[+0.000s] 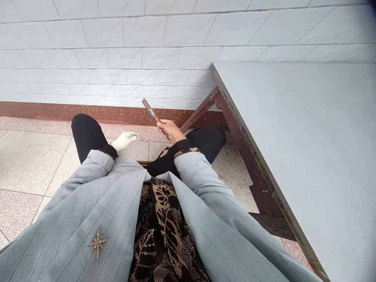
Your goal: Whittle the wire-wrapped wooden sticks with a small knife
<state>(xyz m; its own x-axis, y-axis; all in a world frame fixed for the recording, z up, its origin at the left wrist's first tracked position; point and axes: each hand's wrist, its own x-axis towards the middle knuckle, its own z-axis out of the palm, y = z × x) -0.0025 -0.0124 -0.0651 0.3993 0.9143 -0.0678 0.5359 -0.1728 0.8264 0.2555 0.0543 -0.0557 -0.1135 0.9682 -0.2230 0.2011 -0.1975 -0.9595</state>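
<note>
My right hand (168, 128) is bare and closed around the lower part of a brown wooden stick (146, 105). The stick tilts up and to the left, and a band of thin silvery wire (151, 112) is wound about it. My left hand (125, 140), in a white knitted glove, sits near my left knee, apart from the stick. Its fingers are curled together; whatever they may hold is hidden or too fine to make out.
A grey tabletop (308, 137) on a dark red frame (235, 137) stands close on my right. White tiled wall (111, 58) rises ahead above a red-brown skirting. Between my legs, a yellow-and-black edged thing (143, 162) is partly covered by my clothes. Speckled tiles (26, 156) form the floor.
</note>
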